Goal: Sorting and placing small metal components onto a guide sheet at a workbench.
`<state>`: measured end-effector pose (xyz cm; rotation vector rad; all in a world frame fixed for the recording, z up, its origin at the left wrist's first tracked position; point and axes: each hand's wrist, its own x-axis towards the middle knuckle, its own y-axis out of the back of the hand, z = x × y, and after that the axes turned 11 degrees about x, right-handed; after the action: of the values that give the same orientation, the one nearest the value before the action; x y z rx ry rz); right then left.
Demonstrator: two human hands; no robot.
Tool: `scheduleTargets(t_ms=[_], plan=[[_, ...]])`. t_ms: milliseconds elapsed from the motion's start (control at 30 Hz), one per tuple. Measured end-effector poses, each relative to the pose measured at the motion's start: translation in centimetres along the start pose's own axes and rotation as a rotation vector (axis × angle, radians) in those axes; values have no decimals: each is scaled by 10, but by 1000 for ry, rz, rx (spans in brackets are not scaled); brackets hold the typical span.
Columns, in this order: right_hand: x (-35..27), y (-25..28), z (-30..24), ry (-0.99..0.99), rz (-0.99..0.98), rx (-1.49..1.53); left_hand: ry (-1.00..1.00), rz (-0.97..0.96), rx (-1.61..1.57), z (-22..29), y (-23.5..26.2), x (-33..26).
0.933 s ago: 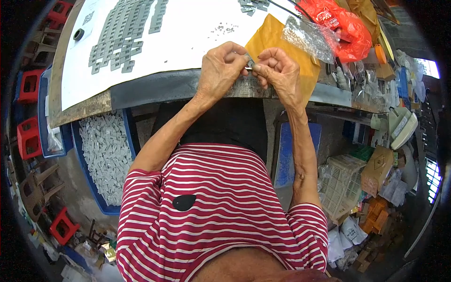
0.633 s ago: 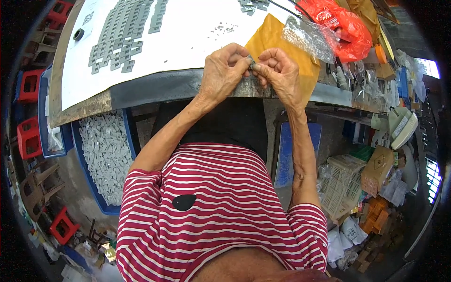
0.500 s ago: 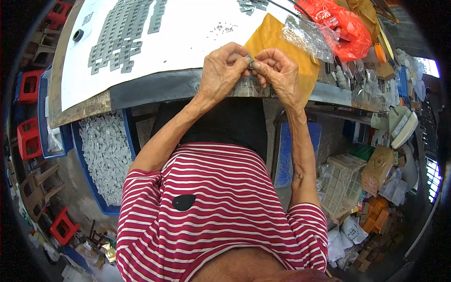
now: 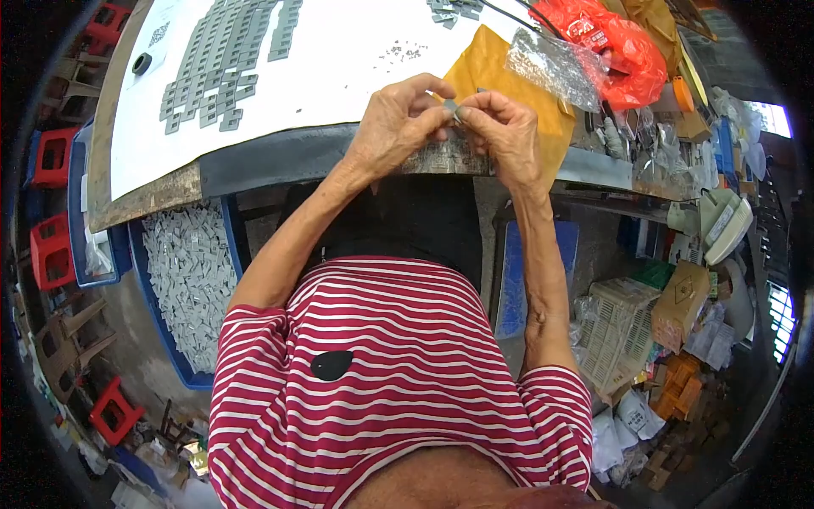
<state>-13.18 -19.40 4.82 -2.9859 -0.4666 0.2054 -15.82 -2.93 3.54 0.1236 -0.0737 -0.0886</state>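
A small grey flat piece is pinched between my two hands, just above the table's near edge. My left hand grips it from the left with thumb and fingers. On its other side, my right hand has thumb and forefinger closed at the piece's right end. Fingers cover most of it, so its full shape is hidden. Beneath the hands lies a yellow padded envelope. Rows of similar grey pieces lie on the white sheet to the left. Several tiny metal parts are scattered beyond my left hand.
A black ring lies at the sheet's left. Clear plastic wrap and a red plastic bag are at the far right. Below the table's left side stands a blue bin full of grey pieces. A grey device sits at the right.
My right fingers have shifted slightly apart from the left ones, and more of the grey piece shows between them. My left hand has moved slightly left.
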Motion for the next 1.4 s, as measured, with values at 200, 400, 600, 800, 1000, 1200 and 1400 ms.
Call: scheduleTargets(t_ms=[200,400,600,800,1000,1200,1400], plan=[[4,6,-5,-122,-97,203,-199,-76,351,3,12,-1],[9,-7,-4,-74,-88,154,-138,-54,312,0,23,-3],[18,-23,-4,-45,-111,61,-243,24,523,-1,38,-6],[16,-29,-6,-6,-20,-38,-294,278,689,-13,70,-7],[8,-21,-12,30,-19,-60,-177,528,1036,-39,124,-3],[3,-14,-14,23,-11,-34,-102,569,1143,-46,141,-2],[-1,-5,-17,30,-10,-6,-86,532,1211,-45,144,-1]])
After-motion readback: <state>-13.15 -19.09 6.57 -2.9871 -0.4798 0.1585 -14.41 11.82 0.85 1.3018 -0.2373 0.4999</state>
